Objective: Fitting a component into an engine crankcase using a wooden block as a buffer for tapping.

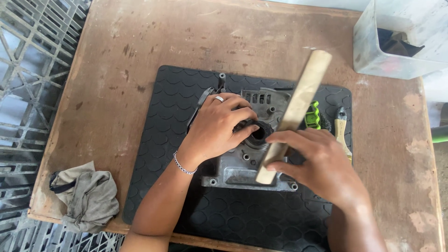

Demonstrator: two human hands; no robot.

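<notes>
From the head view, a grey cast-metal housing (242,163) with bolt holes lies on a black patterned rubber mat (242,219) atop a worn brown wooden table (130,56). The left hand (219,126) presses a black ring (256,133) into its round opening. The right hand (317,163) grasps a pale wooden stick (298,102) slanting over it.

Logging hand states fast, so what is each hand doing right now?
Left hand: fingers curled on the grey metal housing, fingertips at its round black opening.
Right hand: closed on the wooden stick.
</notes>
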